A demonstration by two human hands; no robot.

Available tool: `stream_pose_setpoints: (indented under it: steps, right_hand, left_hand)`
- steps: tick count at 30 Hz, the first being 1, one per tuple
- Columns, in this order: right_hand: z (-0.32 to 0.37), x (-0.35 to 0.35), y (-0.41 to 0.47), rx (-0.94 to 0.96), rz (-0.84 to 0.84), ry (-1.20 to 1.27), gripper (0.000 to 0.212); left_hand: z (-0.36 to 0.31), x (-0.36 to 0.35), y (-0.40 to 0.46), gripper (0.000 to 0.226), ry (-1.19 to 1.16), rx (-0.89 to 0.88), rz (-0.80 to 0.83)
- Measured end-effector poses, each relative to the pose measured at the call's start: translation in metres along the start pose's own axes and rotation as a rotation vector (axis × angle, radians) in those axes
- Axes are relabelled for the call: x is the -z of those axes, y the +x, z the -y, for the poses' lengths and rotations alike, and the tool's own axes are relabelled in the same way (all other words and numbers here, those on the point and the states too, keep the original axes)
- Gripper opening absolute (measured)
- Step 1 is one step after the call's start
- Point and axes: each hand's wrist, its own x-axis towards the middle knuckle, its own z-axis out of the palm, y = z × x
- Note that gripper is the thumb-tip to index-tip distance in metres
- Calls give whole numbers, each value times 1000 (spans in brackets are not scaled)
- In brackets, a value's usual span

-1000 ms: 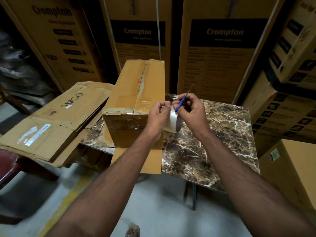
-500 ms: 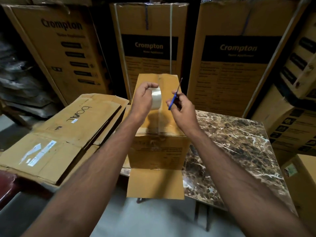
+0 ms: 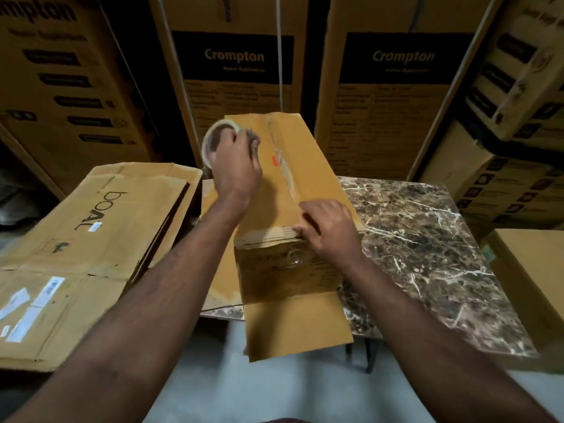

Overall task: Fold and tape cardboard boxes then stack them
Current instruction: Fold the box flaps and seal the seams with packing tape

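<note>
The tape roll point(image 3: 215, 143) is now being carried by the left hand point(image 3: 236, 166) out over the far left part of the box point(image 3: 287, 190), where half a second ago it was being held up in the air in front of the right hand. It is being gripped with the fingers curled round its rim. The right hand point(image 3: 328, 228) is being pressed down on the near top edge of the box, fingers bent over the corner of the seam; whether the blue-handled tool is still being held there cannot be told. The box is being kept lengthwise on the left part of the tabletop point(image 3: 427, 239), its lower flap point(image 3: 297, 328) hanging past the near edge. In all likelihood, a strip is being anchored at the near end and drawn along the seam, so taping is only being begun; stacking is not yet being reached. Flattened cartons point(image 3: 91, 239) are being left beside the tabletop's left edge.
</note>
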Motion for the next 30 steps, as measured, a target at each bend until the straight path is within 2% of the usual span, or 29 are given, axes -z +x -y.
stream_pose_setpoints:
  steps: [3,5,9,13,19,21,24,30]
  right_hand:
    - [-6,-6,-25,13,-26,-204,66]
    - [0,-14,-35,35,-65,-266,65]
    - [0,-27,-52,45,-86,-444,67]
    - [1,-43,-67,5,-123,-481,70]
    - [-13,-51,-76,100,-65,-546,110]
    - [-14,-47,-79,130,-39,-556,115]
    - [-21,-33,-82,178,-5,-521,110]
    - [-22,-15,-73,178,63,-336,72]
  left_hand:
    - [16,-18,-17,30,209,-73,194]
    - [18,-22,-39,36,202,-108,282]
    - [8,-23,-45,39,216,-179,281]
    - [14,-28,-49,38,220,-147,247]
    - [26,-35,-50,36,269,-159,257]
    - [29,-35,-55,37,260,-167,265]
    - [27,-34,-58,40,284,-191,284]
    - [27,-34,-58,34,297,-186,268]
